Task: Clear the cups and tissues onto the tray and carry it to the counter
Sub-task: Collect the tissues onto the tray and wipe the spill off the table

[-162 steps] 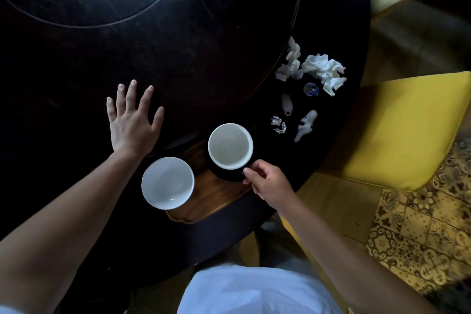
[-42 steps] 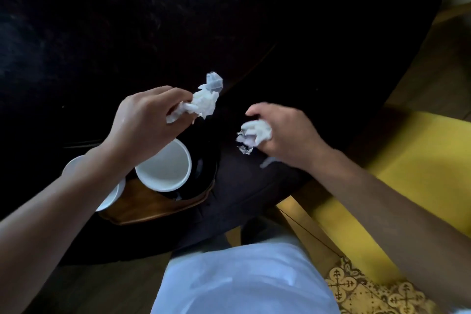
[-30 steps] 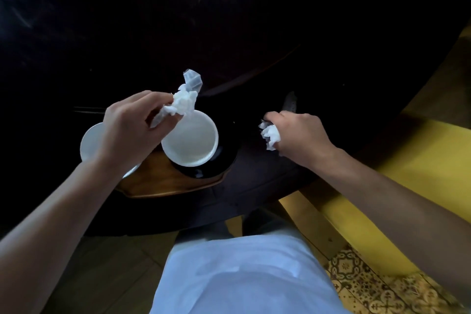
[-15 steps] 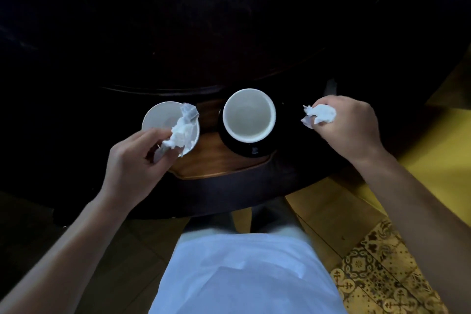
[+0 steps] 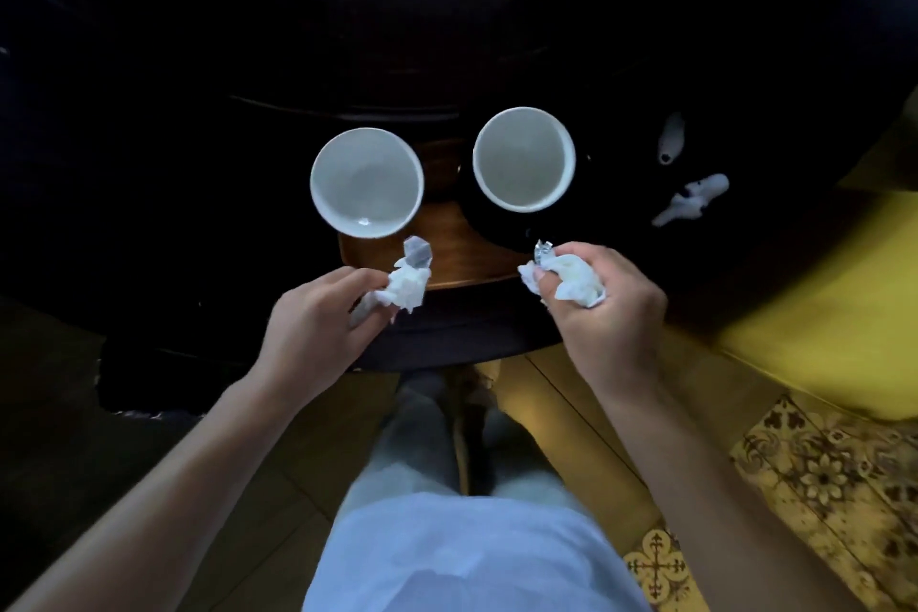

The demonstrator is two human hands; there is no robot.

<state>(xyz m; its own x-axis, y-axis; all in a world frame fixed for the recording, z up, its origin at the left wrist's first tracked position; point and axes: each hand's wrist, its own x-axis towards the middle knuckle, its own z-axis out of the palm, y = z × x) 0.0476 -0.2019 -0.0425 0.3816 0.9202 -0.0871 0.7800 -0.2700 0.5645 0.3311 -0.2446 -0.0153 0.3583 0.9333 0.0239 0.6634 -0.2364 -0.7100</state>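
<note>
A brown wooden tray lies at the near edge of the dark round table. A white bowl rests on its left end. A black cup with a white inside stands on its right part. My left hand pinches a crumpled white tissue over the tray's near left edge. My right hand is closed on a wad of white tissues with a scrap of foil, beside the tray's near right corner. Two loose tissue bits lie on the table right of the cup.
A yellow cushioned chair stands to the right of the table. Wooden floor and patterned yellow tiles lie below. My legs in light trousers are close to the table edge.
Both hands have drawn back toward me with their tissues. The left hand moved off the bowl to the tray's near edge; the right hand moved left and nearer from beside the cup.
</note>
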